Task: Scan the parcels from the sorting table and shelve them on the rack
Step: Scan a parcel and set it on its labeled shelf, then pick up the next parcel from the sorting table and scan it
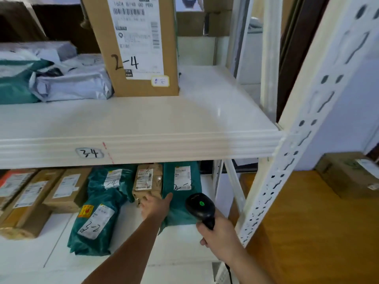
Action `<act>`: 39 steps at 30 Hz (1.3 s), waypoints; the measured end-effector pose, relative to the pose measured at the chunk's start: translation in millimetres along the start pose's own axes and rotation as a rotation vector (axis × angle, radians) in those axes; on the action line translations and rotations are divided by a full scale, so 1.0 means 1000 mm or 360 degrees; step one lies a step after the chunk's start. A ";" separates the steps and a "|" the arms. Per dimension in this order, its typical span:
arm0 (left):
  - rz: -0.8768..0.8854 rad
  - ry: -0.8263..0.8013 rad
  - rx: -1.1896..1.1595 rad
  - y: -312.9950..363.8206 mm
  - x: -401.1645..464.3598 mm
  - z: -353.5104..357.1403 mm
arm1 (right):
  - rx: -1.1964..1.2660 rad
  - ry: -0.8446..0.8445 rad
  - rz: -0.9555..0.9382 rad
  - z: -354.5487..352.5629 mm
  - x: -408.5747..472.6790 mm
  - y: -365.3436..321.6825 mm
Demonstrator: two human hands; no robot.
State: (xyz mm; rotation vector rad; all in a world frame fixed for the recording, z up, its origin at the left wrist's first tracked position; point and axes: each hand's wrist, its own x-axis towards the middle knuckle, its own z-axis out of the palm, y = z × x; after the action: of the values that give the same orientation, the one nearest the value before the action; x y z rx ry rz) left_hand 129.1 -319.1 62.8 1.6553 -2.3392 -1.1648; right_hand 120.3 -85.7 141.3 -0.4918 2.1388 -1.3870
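Head view, near to far: your right hand [220, 238] is wrapped round the handle of a black scanner [200, 206], grip closed on it, green light lit on top, head aimed into the lower shelf. Your left hand [156, 206] reaches under the rack [143, 146] w/ fingers spread, grip open, palm flat against a green parcel [181, 191] marked 2-3, thumb on its label side. Small brown box [146, 182] just left of it, touching. More green bags and boxes further left. Upper shelf edge reads 3-4; a tall box [135, 46] marked 2-4 stands on it, grey bags [71, 83] beside.
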 end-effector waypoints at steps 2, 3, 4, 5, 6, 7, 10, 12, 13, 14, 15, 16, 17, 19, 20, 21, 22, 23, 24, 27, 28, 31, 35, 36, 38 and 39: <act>0.0332 0.0018 0.0186 0.007 -0.009 -0.025 | -0.0032 0.0012 0.0004 0.003 -0.018 -0.012; 0.0495 0.0006 0.0254 0.010 -0.012 -0.036 | -0.0045 0.0030 0.0004 0.006 -0.028 -0.017; 0.0642 -0.0024 0.0336 0.011 -0.016 -0.045 | -0.0056 0.0055 0.0005 0.009 -0.037 -0.021; 0.0777 -0.0072 0.0408 0.012 -0.023 -0.055 | -0.0072 0.0087 0.0014 0.014 -0.049 -0.026; 0.0896 -0.0119 0.0479 0.013 -0.031 -0.064 | -0.0085 0.0128 0.0019 0.019 -0.060 -0.031; 0.1004 -0.0162 0.0539 0.012 -0.040 -0.073 | -0.0088 0.0172 0.0024 0.025 -0.073 -0.036; 0.1300 -0.0231 0.0697 0.001 -0.073 -0.099 | -0.0031 0.0282 0.0027 0.043 -0.114 -0.052; 0.1434 -0.0292 0.0814 -0.008 -0.096 -0.114 | 0.0009 0.0341 0.0070 0.056 -0.144 -0.061; 0.1486 -0.0312 0.0868 -0.013 -0.108 -0.119 | 0.0028 0.0362 0.0083 0.061 -0.159 -0.065; 0.1532 -0.0335 0.0921 -0.017 -0.119 -0.124 | 0.0043 0.0381 0.0083 0.065 -0.173 -0.068; 0.1562 -0.0368 0.0974 -0.019 -0.130 -0.127 | 0.0053 0.0402 0.0078 0.067 -0.187 -0.071; 0.1597 -0.0395 0.1018 -0.020 -0.141 -0.129 | 0.0049 0.0433 0.0081 0.068 -0.200 -0.072; 0.1627 -0.0417 0.1058 -0.019 -0.152 -0.129 | 0.0036 0.0466 0.0090 0.067 -0.213 -0.075; 0.1707 -0.0460 0.1124 -0.018 -0.174 -0.126 | -0.0025 0.0541 0.0111 0.063 -0.237 -0.077; 0.1756 -0.0472 0.1142 -0.016 -0.186 -0.122 | -0.0076 0.0579 0.0113 0.060 -0.249 -0.078; 0.1777 -0.0486 0.1151 -0.015 -0.198 -0.117 | -0.0122 0.0607 0.0113 0.055 -0.261 -0.077; 0.1807 -0.0498 0.1136 -0.013 -0.212 -0.113 | -0.0148 0.0628 0.0117 0.050 -0.274 -0.078; 0.1823 -0.0513 0.1120 -0.011 -0.226 -0.109 | -0.0138 0.0641 0.0117 0.046 -0.285 -0.078; 0.1855 -0.0526 0.1103 -0.009 -0.240 -0.105 | -0.0141 0.0661 0.0122 0.041 -0.296 -0.077; 0.1921 -0.0572 0.1058 -0.001 -0.279 -0.093 | -0.0206 0.0767 0.0131 0.022 -0.327 -0.074; 0.1935 -0.0581 0.1043 0.001 -0.286 -0.088 | -0.0194 0.0794 0.0152 0.017 -0.335 -0.073; 0.1982 -0.0591 0.1040 0.008 -0.306 -0.069 | -0.0168 0.0884 0.0203 -0.003 -0.361 -0.067; 0.2078 -0.0631 0.1112 0.023 -0.345 -0.042 | -0.0139 0.0934 0.0305 -0.037 -0.395 -0.053; 0.2106 -0.0644 0.1142 0.027 -0.356 -0.035 | -0.0142 0.0938 0.0330 -0.046 -0.403 -0.049; 0.2154 -0.0656 0.1166 0.037 -0.375 -0.021 | -0.0136 0.0945 0.0361 -0.064 -0.416 -0.043; 0.2168 -0.0668 0.1169 0.043 -0.385 -0.013 | -0.0133 0.0951 0.0367 -0.074 -0.423 -0.039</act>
State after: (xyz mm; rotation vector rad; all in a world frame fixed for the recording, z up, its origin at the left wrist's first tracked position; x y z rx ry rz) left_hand 264.5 -1.8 238.9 -0.5011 -3.2301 -0.3258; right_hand 408.6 190.9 302.7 0.1707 2.6221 -1.4363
